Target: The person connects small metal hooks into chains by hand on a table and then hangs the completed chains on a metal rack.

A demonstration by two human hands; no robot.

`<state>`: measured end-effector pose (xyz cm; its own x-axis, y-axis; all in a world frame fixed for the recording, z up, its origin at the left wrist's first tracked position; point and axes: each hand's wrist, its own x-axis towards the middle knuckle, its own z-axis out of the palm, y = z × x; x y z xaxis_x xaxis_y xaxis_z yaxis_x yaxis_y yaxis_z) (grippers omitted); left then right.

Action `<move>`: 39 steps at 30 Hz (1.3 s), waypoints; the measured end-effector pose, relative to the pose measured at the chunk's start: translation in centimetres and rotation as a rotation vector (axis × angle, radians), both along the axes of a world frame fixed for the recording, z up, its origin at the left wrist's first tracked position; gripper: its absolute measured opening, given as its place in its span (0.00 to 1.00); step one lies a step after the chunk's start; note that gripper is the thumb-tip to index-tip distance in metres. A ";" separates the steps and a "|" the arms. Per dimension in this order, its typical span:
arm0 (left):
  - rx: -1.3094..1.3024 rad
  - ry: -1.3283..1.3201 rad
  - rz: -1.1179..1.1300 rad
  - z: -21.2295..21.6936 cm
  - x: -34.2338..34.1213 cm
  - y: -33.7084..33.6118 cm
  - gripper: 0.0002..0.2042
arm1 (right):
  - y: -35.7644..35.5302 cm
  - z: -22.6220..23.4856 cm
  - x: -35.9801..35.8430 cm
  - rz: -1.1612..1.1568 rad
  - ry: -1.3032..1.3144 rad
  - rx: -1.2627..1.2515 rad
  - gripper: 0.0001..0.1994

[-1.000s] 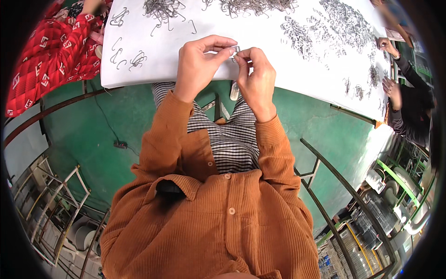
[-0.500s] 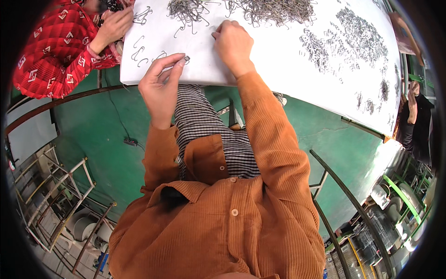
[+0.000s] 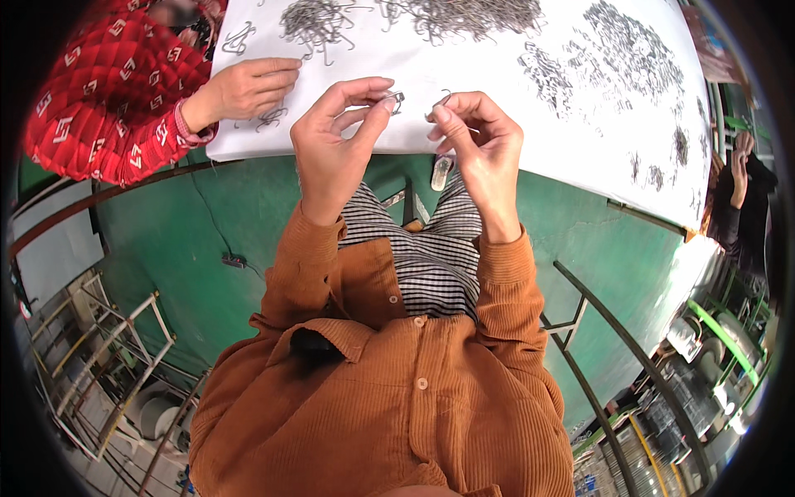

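Above the near edge of the white table [image 3: 464, 74], my left hand [image 3: 335, 145] pinches a small metal clip [image 3: 398, 101] between thumb and forefinger. Facing it, a short gap away, my right hand [image 3: 484, 149] is closed on a thin wire hook [image 3: 446, 94], whose bent end pokes out past the fingertips. Most of that hook is hidden by the fingers. Beyond my hands lie a large heap of wire hooks [image 3: 480, 18] and a smaller heap [image 3: 313, 21]. Many small metal clips [image 3: 625, 50] are spread over the table's right side.
At the left, a co-worker's hand [image 3: 252, 87] in a red patterned sleeve [image 3: 108, 108] reaches over the table beside loose hooks [image 3: 240, 38]. Another person [image 3: 741, 190] is at the far right. Metal frames [image 3: 124, 348] stand on the green floor [image 3: 199, 306].
My right hand has come back from the heap toward me with a hook. My left hand has moved right with the clip. The co-worker's hand has moved right and nearer.
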<state>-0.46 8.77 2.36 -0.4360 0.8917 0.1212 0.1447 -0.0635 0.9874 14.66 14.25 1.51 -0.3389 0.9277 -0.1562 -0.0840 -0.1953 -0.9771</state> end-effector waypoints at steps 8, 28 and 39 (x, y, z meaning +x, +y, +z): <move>0.031 0.102 -0.096 0.6 2.9 1.6 0.11 | 1.5 -0.3 1.0 -0.130 -0.024 0.427 0.03; 0.005 1.175 -0.388 -6.4 3.5 24.3 0.22 | -4.5 0.9 8.9 -0.284 -0.279 0.558 0.05; 0.156 0.764 -0.519 -8.2 7.1 20.9 0.11 | -5.9 -0.6 11.1 -0.236 -0.296 0.566 0.05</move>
<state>6.68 29.69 -5.81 0.2596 0.9018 0.3456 0.6672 -0.4261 0.6109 25.76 8.36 0.88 -0.1356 0.9376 0.3202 0.2255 0.3439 -0.9115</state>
